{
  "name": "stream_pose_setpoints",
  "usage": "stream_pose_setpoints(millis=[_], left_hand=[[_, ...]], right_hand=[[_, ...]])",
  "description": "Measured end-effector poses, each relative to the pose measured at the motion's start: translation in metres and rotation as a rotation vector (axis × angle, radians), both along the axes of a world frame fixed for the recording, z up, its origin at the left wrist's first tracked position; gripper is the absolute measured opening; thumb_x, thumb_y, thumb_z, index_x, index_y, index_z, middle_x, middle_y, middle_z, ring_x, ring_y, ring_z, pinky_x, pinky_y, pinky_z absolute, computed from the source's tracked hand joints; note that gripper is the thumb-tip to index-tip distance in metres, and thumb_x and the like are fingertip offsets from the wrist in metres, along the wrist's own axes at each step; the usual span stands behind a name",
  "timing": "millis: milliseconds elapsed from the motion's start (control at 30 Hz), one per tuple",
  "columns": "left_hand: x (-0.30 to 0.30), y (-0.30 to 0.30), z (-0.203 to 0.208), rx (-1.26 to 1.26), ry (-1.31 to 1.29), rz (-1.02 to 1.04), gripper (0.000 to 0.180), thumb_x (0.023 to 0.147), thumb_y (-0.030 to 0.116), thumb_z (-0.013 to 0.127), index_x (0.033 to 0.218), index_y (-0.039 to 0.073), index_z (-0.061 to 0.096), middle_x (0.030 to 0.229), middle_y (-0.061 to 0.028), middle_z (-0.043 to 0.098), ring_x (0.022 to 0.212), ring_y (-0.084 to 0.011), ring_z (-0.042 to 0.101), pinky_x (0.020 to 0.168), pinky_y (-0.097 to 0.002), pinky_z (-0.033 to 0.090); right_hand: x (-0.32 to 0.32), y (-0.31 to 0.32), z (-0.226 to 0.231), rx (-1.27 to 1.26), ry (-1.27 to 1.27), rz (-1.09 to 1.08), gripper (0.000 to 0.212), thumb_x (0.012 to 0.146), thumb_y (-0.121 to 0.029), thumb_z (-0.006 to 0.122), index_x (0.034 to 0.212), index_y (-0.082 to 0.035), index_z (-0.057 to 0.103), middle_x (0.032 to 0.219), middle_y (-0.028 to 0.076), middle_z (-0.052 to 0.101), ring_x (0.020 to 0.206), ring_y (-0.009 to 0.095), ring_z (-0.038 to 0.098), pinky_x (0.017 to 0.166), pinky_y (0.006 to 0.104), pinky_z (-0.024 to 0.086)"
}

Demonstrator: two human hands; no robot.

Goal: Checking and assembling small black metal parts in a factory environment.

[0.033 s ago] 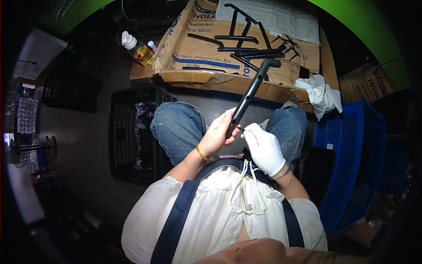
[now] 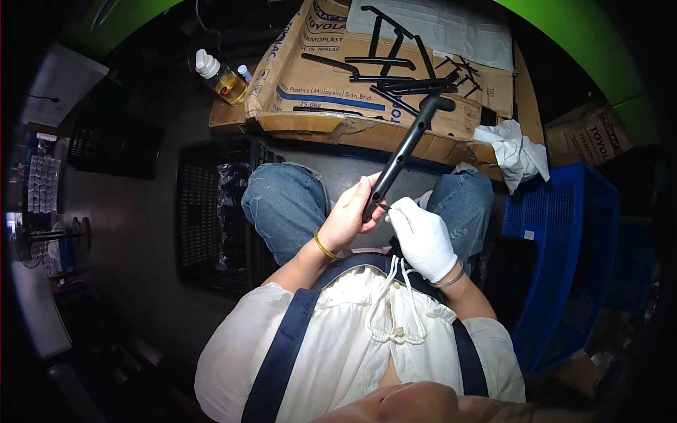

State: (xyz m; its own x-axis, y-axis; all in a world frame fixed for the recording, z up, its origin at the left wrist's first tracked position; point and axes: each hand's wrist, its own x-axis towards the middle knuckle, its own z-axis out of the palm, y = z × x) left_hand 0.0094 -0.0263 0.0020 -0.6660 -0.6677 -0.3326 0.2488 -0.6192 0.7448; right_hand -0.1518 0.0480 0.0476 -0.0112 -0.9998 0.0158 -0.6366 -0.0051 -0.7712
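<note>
My bare left hand (image 2: 351,206) wraps round the lower end of a black tube (image 2: 396,161) with a bent far end and several holes along it. The tube slants up and to the right, out over the carton's near edge. My right hand (image 2: 423,236), in a white knitted glove, is closed close beside the tube's lower end. A thin dark pointed tool (image 2: 384,206) sticks out of its fingertips toward the tube; most of it is hidden in the glove. Several more black bent tubes (image 2: 381,63) lie on the opened cardboard carton (image 2: 317,99) ahead.
Small black branched parts (image 2: 465,74) and a white sheet (image 2: 451,35) lie on the carton. A crumpled white cloth (image 2: 511,151) hangs at its right corner. A spray bottle (image 2: 224,81) stands at its left. Black crates (image 2: 194,218) are at left, a blue crate (image 2: 557,247) at right.
The tube has rolled slightly in my left hand, so its bent far end points a little more to the right. Both hands stay in nearly the same place.
</note>
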Motion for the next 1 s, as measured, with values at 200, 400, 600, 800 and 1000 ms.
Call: stream_pose_setpoints(millis=[200,400,600,800,1000], left_hand=[[-0.001,0.005,0.012,-0.117,-0.111,0.014,0.061,0.106,0.048,0.024,0.14,0.002,0.046,0.067,0.0009,0.048,0.049,-0.0035,0.035,0.044,-0.0178,0.028],[0.0,0.005,0.013,-0.164,-0.182,-0.017,0.065,0.105,0.052,0.023,0.137,0.002,0.051,0.064,0.0035,0.048,0.051,-0.0024,0.039,0.048,-0.0164,0.034],[-0.001,0.005,0.019,-0.202,-0.23,-0.027,0.064,0.106,0.051,0.024,0.134,0.001,0.054,0.063,0.004,0.048,0.051,-0.002,0.04,0.048,-0.0163,0.034],[-0.001,0.005,0.012,-0.08,-0.186,-0.056,0.062,0.106,0.049,0.026,0.131,0.0,0.055,0.063,0.0045,0.047,0.051,-0.0016,0.038,0.046,-0.0161,0.033],[-0.001,0.005,0.015,-0.024,-0.161,-0.1,0.058,0.106,0.048,0.03,0.129,0.001,0.056,0.066,0.0054,0.048,0.053,-0.0009,0.037,0.046,-0.0156,0.03]], right_hand=[[0.006,-0.005,0.004,-0.055,0.102,0.047,0.012,0.096,-0.02,0.055,0.094,-0.009,0.06,0.072,0.014,0.067,0.066,0.033,0.067,0.057,0.0404,0.052],[0.003,-0.005,0.006,-0.12,0.238,0.17,0.009,0.093,-0.016,0.054,0.092,-0.011,0.062,0.081,0.008,0.063,0.067,0.025,0.067,0.056,0.0368,0.053],[0.001,-0.004,0.006,-0.11,0.232,0.205,0.009,0.092,-0.016,0.054,0.092,-0.011,0.062,0.082,0.007,0.061,0.067,0.024,0.066,0.056,0.0367,0.053],[-0.005,-0.009,0.003,-0.02,0.27,0.245,0.014,0.095,-0.024,0.052,0.092,-0.011,0.059,0.073,0.01,0.064,0.063,0.03,0.067,0.055,0.04,0.053],[-0.012,-0.011,0.001,0.033,0.279,0.282,0.018,0.096,-0.027,0.052,0.092,-0.012,0.059,0.069,0.012,0.065,0.064,0.033,0.066,0.056,0.0428,0.053]])
